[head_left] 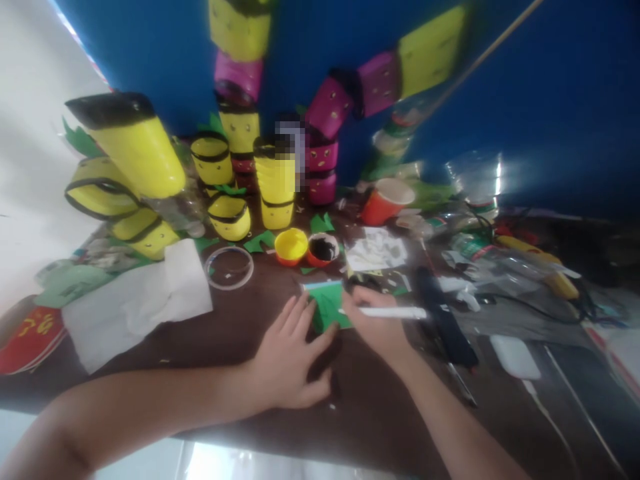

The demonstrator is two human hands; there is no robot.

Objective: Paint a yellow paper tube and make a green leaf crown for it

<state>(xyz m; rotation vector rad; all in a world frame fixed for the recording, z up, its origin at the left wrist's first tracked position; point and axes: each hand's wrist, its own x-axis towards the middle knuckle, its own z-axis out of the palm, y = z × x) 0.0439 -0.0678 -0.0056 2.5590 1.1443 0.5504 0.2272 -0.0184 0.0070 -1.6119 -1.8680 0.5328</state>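
Observation:
A small green paper piece (pixel 327 303) with dark line marks lies on the dark brown table in front of me. My left hand (pixel 293 353) rests flat with its fingers spread, and its fingertips touch the paper's left and lower edges. Closed round a white pen (pixel 393 312), my right hand (pixel 383 333) is at the paper's right side. The pen's tip is over the green surface; whether it touches cannot be made out. Just beyond the paper stand a small yellow paint cup (pixel 291 247) and a cup of black paint (pixel 323 249).
Yellow painted bottle pieces (pixel 135 150) and purple ones (pixel 321 157) stack at the back. White paper (pixel 145 303) and a tape ring (pixel 230 268) lie left. A red cup (pixel 387 201), a clear bottle (pixel 510 257), dark scissors-like tool (pixel 447 327) and white charger (pixel 515 357) are right.

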